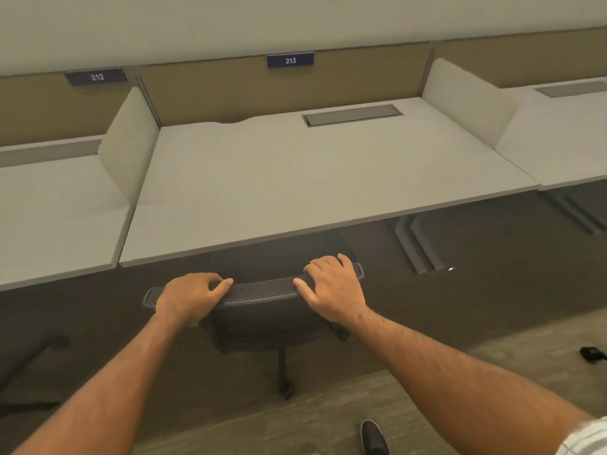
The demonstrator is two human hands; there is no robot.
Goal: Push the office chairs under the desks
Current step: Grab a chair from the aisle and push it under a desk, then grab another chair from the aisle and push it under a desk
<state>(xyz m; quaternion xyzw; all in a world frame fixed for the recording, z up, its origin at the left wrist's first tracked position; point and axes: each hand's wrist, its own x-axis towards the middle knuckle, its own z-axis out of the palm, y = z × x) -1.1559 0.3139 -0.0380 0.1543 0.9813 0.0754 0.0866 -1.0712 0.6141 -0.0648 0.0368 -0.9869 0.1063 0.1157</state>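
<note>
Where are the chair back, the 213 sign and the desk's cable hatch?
chair back (262, 290): head view, mesh top edge between the hands.
213 sign (290, 60): head view, on its number.
cable hatch (353, 115): head view, middle of its grey lid.

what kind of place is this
Most likely a shared office or study hall with numbered workstations: a row of desks split by low divider panels, number plates such as 213, and a mesh-backed office chair.
</note>
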